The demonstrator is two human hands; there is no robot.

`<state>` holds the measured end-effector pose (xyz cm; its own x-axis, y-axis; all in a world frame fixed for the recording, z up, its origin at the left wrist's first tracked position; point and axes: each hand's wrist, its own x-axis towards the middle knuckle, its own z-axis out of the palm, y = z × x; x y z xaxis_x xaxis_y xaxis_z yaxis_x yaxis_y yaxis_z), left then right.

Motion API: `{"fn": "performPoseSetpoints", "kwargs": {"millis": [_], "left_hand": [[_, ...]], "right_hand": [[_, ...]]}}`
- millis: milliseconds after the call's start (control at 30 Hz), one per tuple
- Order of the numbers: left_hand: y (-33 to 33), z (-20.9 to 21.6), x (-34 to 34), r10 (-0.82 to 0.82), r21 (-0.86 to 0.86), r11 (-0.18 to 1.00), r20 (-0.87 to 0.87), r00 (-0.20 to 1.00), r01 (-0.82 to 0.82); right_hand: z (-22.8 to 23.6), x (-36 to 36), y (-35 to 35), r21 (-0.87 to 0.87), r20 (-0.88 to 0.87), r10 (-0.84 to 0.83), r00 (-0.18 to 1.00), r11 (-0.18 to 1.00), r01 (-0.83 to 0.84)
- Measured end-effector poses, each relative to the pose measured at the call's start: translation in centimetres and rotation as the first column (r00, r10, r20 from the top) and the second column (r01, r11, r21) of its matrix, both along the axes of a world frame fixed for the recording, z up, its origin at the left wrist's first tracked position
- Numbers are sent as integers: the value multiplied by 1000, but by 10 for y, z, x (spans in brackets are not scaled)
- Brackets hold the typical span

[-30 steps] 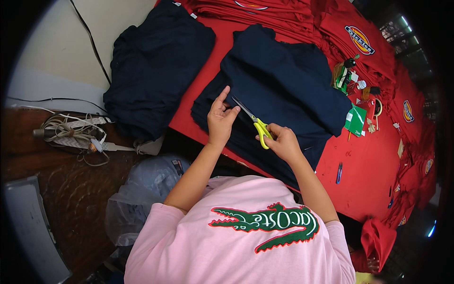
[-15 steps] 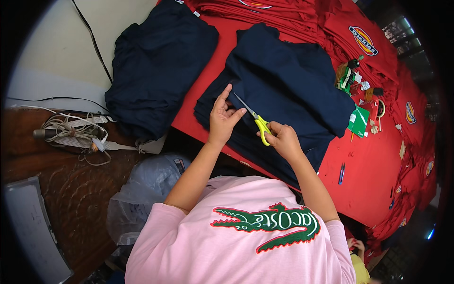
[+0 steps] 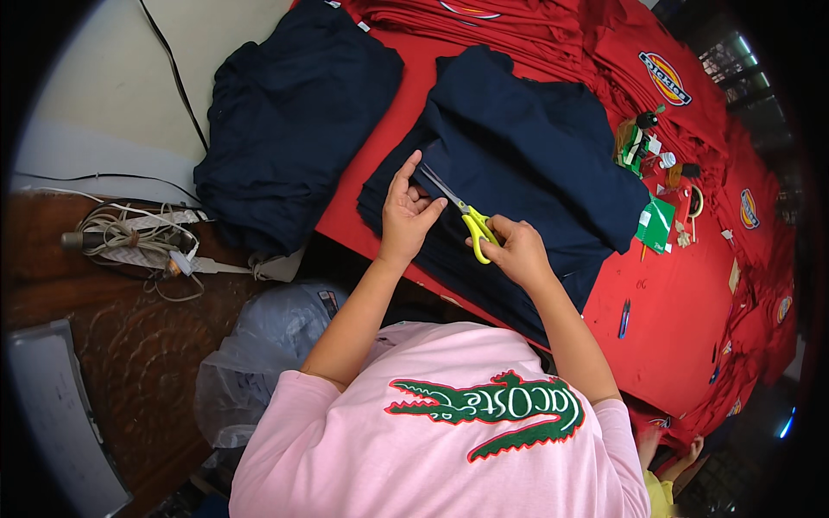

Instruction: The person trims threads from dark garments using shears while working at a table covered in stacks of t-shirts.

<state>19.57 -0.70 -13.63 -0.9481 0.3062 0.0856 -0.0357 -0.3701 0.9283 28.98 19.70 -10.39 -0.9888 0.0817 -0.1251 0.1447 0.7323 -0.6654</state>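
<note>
My steel scissors with yellow-green loop handles have edged slightly toward my left hand; work seems centred at one spot. My right hand pinches them above folded navy fabric; my left thumb and forefinger are spread.

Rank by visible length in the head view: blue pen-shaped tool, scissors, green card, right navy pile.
1. Right navy pile
2. Scissors
3. Green card
4. Blue pen-shaped tool

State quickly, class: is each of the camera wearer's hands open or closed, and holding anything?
Left hand: open, no held object visible.
Right hand: closed, holding the yellow-green scissors.
</note>
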Motion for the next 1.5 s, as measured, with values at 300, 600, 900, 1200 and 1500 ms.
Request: {"fn": "performPoseSetpoints", "kwargs": {"millis": [300, 600, 900, 1200, 1500], "left_hand": [[-6, -21, -11, 108, -145, 983, -59, 992, -115], [-3, -1, -3, 26, -30, 999, -44, 999, -28], [-4, -4, -5, 75, -44, 996, -46, 996, -77], [-12, -13, -12, 198, -83, 977, -10, 980, -198], [-5, -5, -10, 155, -22, 987, -46, 987, -156]], "right_hand": [[-11, 7, -1, -66, -3, -4, 1000, 998, 4], [0, 1, 0, -56, -11, 11, 1000, 998, -12], [-10, 8, 0, -91, -11, 3, 1000, 996, -4], [3, 13, 1, -23, -36, -140, 989, 990, 140], [3, 5, -4, 143, -228, 71, 971, 989, -39]]}}
